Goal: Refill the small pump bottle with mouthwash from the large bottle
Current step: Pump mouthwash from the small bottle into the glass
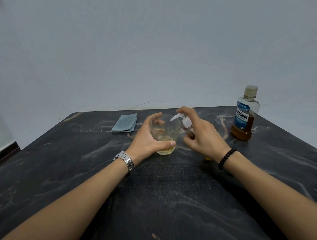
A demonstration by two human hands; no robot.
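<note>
One bench (175, 200), dark with pale veining, carries four items: one clear glass, one small pump bottle, one large bottle and one folded cloth.

My left hand (151, 138) is closed around the glass (163, 132), fingers curled over the far side and thumb across the near side. The glass stands upright on the bench with a shallow layer of yellowish liquid at its base. A metal watch (124, 160) sits on that wrist.

My right hand (201, 134) grips the small pump bottle (187, 127), just to the right of the glass. The index finger rests on top of the white pump head, and the other fingers and thumb wrap the clear body. The bottle's long axis is near vertical, tilted slightly. Its spout (174, 117) points left, over the rim of the glass. A black bead bracelet (225, 158) sits on that wrist.

The large bottle (244, 115) stands upright at the far right of the bench, well apart from both hands, with its cap on. The blue label faces me, and amber liquid fills roughly the lower third.

The folded cloth (125, 124), grey-blue, lies flat near the far edge, to the left of the glass.
</note>
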